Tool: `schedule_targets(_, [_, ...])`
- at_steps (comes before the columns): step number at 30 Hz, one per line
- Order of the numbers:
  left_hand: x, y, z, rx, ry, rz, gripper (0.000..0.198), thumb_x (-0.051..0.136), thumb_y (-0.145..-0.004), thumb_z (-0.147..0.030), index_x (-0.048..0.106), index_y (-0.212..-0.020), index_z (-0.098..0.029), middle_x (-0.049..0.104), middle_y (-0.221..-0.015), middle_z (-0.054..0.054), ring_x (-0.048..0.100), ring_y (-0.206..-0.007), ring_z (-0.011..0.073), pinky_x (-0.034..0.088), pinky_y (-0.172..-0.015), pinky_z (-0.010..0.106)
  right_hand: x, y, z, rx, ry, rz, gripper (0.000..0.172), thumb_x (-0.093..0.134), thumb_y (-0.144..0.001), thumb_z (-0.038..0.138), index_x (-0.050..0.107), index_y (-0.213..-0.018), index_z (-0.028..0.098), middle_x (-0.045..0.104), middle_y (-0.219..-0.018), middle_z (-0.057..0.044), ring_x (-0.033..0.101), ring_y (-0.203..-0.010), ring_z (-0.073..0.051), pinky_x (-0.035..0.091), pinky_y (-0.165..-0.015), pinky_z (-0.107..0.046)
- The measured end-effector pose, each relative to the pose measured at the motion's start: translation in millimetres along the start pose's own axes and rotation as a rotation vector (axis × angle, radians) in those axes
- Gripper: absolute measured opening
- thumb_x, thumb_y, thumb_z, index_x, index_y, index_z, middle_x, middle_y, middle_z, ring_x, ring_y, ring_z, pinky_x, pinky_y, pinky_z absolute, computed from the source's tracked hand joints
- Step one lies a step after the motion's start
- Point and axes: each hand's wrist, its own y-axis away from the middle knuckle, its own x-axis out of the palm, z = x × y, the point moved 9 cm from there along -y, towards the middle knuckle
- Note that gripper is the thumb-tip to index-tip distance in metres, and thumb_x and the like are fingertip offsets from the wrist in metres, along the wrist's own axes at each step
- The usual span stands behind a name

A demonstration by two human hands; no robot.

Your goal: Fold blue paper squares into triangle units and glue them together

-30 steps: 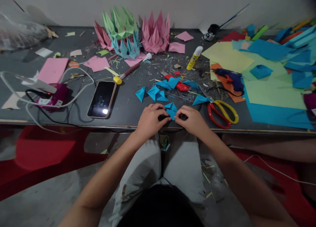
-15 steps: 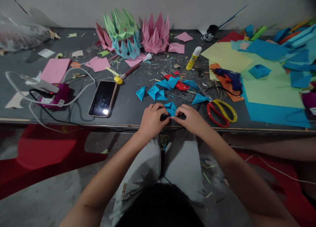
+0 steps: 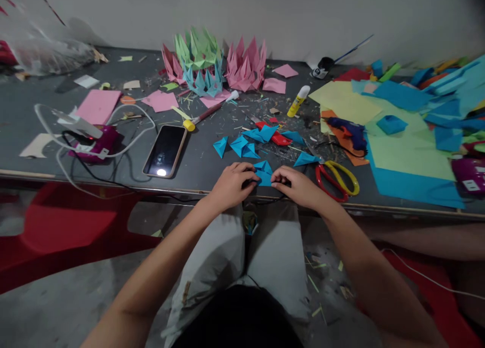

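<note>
Parting since the earlier frame, the left hand [image 3: 232, 185] and right hand [image 3: 300, 186] are pinching folded blue paper [image 3: 264, 175] at frame centre.

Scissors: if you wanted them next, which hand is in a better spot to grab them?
Probably the right hand. The scissors lie just to its right, while the left hand is farther away, across the folded blue paper.

We can't read any words or numbers. The white labels [image 3: 471, 186] on the left purple box [image 3: 97, 144] and right purple box [image 3: 467, 170], and the marks [image 3: 294, 109] on the yellow glue stick [image 3: 297, 103] and little black pot [image 3: 325, 64], are too small and blurry for us.
</note>
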Motion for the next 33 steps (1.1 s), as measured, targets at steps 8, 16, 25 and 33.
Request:
schedule_targets(8, [-1.1,3.6,-4.0,0.004,-0.068,-0.053,0.027,0.045,-0.083,-0.016,0.061,-0.104,-0.020,0.058,-0.112,0.006,0.050,-0.104,0.0211,0.040,-0.088,0.036,1.0,2.1,2.3,0.006,0.009,-0.044,0.009,0.051,-0.076,0.017,0.058,-0.081,0.020,0.053,-0.079,-0.002,0.049,-0.072,-0.015,0.041,-0.067,-0.028])
schedule_targets(16, [-1.4,1.2,-4.9,0.028,-0.089,-0.038,0.033,0.047,-0.082,-0.016,0.056,-0.113,-0.020,0.057,-0.121,0.005,0.050,-0.107,0.0215,0.040,-0.091,0.039,-2.4,3.0,10.3,-0.045,0.052,-0.122,0.011,0.051,-0.075,0.015,0.061,-0.078,0.020,0.054,-0.076,-0.002,0.051,-0.071,-0.015,0.041,-0.065,-0.027])
schedule_targets(25, [-10.0,-14.3,-4.9,0.093,-0.219,0.067,0.038,0.058,-0.077,-0.025,0.056,-0.113,-0.014,0.059,-0.112,0.010,0.053,-0.105,0.0240,0.043,-0.090,0.036,-0.2,-0.2,15.6,-0.139,0.209,-0.109,0.022,0.045,-0.081,0.014,0.066,-0.087,0.020,0.058,-0.085,-0.005,0.056,-0.081,-0.018,0.043,-0.075,-0.030])
schedule_targets(33, [-7.8,-32.0,0.6,0.016,-0.287,0.215,0.044,0.061,-0.075,-0.032,0.054,-0.116,-0.017,0.059,-0.113,0.009,0.054,-0.104,0.0247,0.045,-0.083,0.032,1.2,-3.4,19.1,-0.132,0.310,-0.160,0.024,0.047,-0.080,0.011,0.068,-0.086,0.019,0.060,-0.086,-0.006,0.056,-0.083,-0.019,0.043,-0.077,-0.030])
